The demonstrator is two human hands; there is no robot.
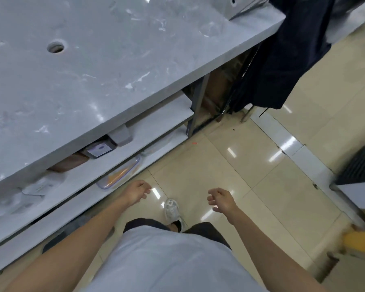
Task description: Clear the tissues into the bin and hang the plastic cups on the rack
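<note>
I see no tissues, plastic cups, bin or rack in this view. My left hand (136,191) hangs over the floor beside the front edge of the grey marble-patterned table (93,70), fingers loosely curled and holding nothing. My right hand (220,199) is out over the tiled floor, also loosely curled and empty. Both hands are below the tabletop, apart from it.
Shelves (114,157) under the table hold a clear plastic container (119,175) and other items. A dark cloth (282,60) hangs at the table's far corner. A dark vented box (360,165) and a yellow object (358,243) sit at the right. Beige floor tiles (240,165) spread ahead.
</note>
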